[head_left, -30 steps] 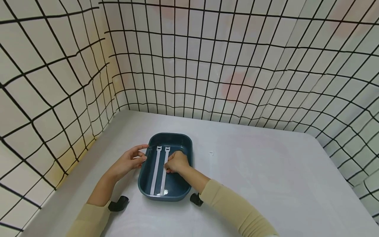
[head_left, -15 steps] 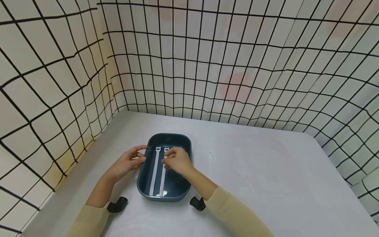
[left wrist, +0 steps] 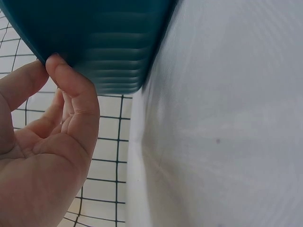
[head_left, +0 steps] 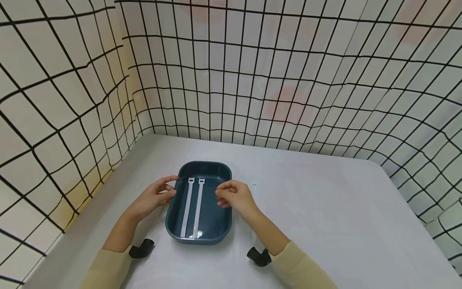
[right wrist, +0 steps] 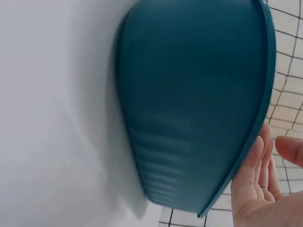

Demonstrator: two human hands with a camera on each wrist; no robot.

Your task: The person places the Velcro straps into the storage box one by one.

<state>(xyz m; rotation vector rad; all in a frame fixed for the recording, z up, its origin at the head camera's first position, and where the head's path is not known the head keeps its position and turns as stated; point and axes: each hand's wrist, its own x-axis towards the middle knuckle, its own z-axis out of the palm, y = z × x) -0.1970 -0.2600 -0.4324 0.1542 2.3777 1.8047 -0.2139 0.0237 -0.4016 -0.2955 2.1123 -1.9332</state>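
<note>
A dark teal tray [head_left: 215,224] with a raised rim stands on the white table. Two white cable straps [head_left: 187,210] with slotted heads lie lengthwise and side by side in its left half. My left hand [head_left: 153,198] is at the tray's left side; in the left wrist view that hand [left wrist: 52,137] has its fingertips right at the rim. Over the right rim hovers my right hand [head_left: 236,196], fingers loosely bent and nothing between them. Seen from the right wrist, this hand [right wrist: 265,184] shows its thumb apart from the fingers.
Another white strap [head_left: 254,186] lies on the table right of the tray, faint against the white surface and partly behind the right forearm. Black wire mesh [head_left: 223,80] walls the table at the back and sides. Black wrist-worn pieces [head_left: 142,249] sit by both cuffs.
My right hand has lifted from the right-hand strap in the tray and moved right, to the right rim. Both straps now show in full. The left hand stays at the left rim.
</note>
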